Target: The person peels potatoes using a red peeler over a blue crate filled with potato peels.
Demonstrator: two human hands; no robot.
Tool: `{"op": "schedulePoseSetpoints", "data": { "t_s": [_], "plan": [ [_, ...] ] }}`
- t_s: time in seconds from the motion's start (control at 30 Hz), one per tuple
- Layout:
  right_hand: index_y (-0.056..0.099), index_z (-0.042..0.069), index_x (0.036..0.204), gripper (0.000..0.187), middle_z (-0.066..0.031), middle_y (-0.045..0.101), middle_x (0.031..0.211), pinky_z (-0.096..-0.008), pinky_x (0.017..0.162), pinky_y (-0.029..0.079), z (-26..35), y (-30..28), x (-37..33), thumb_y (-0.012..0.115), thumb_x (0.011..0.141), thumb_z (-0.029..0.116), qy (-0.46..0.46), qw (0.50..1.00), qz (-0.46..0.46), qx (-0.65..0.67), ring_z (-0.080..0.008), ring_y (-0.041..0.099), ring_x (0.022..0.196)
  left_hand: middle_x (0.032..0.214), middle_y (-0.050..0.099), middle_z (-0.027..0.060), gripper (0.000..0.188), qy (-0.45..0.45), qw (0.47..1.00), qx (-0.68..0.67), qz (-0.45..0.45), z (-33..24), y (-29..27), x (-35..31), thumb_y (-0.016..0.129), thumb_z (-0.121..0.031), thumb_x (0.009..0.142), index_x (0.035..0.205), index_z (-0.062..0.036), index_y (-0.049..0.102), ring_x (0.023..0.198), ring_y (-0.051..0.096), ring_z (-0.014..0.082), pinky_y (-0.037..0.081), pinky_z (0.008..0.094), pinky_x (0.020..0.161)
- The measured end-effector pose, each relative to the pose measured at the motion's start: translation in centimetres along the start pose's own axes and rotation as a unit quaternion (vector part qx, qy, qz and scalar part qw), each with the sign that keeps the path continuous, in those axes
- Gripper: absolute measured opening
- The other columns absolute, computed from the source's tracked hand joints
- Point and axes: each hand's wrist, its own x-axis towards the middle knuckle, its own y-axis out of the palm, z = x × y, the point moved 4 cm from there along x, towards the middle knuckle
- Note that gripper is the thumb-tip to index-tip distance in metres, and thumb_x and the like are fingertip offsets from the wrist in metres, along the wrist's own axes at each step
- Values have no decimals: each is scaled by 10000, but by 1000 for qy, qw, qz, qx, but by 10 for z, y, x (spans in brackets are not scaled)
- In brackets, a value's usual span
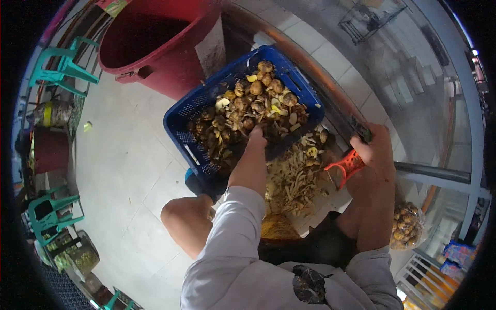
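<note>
Left hand (257, 137) in among the potatoes (256, 88), fingers buried: pinching or spread, can't tell! Right hand (380, 150), three o'clock, fingers wrapped round the red peeler (352, 163)! Blue crate (181, 116) at twelve holding those potatoes, peelings (299, 181) heaped at four, red tub (178, 77) at eleven.

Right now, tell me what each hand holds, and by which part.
Right hand: the peeler, by its handle. Left hand: down among the potatoes; whether it grips one cannot be told.
</note>
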Motion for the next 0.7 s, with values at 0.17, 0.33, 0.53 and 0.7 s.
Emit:
{"op": "schedulePoseSetpoints", "data": {
  "t_s": [0.17, 0.33, 0.53, 0.7],
  "plan": [
    [562, -50, 697, 170, -95, 491, 530, -337, 525, 407, -7, -1, -7, 632, 699, 104, -46, 998, -41, -20, -120, 455, 526, 1490, 352, 170, 544, -6, 999, -25, -35, 4, 10, -6, 487, -330, 1001, 1459, -63, 367, 1328, 402, 313, 384, 443, 1088],
    [669, -39, 886, 306, -208, 649, 719, -405, 650, 503, -1, -6, -7, 683, 721, 218, 43, 996, 66, -30, -341, 659, 672, 1534, 285, 161, 614, -14, 1000, 19, 1, 5, 4, 15, 509, -388, 983, 1482, -77, 333, 1364, 363, 321, 379, 465, 1083],
    [670, -32, 860, 275, -206, 644, 724, -406, 649, 501, 13, -7, -8, 678, 731, 211, 44, 998, 54, 5, -332, 667, 694, 1614, 50, 92, 657, -4, 999, -51, 18, 2, 2, 23, 468, -389, 1005, 1537, -118, 192, 1483, 61, 302, 170, 526, 1193],
    [657, -27, 809, 254, -195, 609, 670, -418, 634, 489, 10, -7, -9, 684, 743, 217, -11, 1000, 25, 11, -364, 639, 674, 1608, 72, 120, 621, 1, 997, -22, 69, -12, 6, -21, 459, -316, 1020, 1530, -79, 197, 1479, 81, 319, 191, 493, 1194]
  ]
}}
